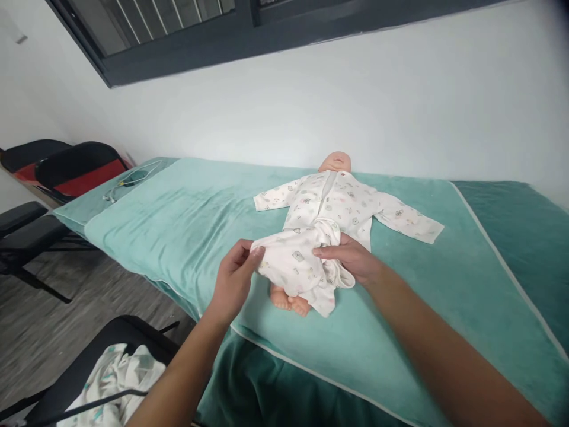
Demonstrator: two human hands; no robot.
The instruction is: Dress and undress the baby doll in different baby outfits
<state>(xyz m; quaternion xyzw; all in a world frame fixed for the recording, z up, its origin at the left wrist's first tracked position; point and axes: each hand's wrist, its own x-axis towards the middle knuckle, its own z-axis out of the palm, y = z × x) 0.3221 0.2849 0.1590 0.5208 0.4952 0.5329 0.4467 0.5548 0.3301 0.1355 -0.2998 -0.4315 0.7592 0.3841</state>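
A baby doll [336,161] lies on its back on the bed, its feet [288,301] towards me. It wears a white long-sleeved baby top [351,204] with small printed figures, sleeves spread out to the sides. Above the doll's legs I hold a pair of white baby pants [293,264] in the same print. My left hand [235,276] pinches one end of the cloth between thumb and fingers. My right hand [353,256] grips the bunched part at the other side, thumb on top. One leg of the pants hangs down beside the feet.
A light green sheet [186,219] with pale piping covers the bed. A clothes hanger [133,181] lies at its far left end. Black chairs [84,169] stand at left; a nearer chair [128,326] carries a printed white cloth [120,379]. A white wall [400,101] runs behind.
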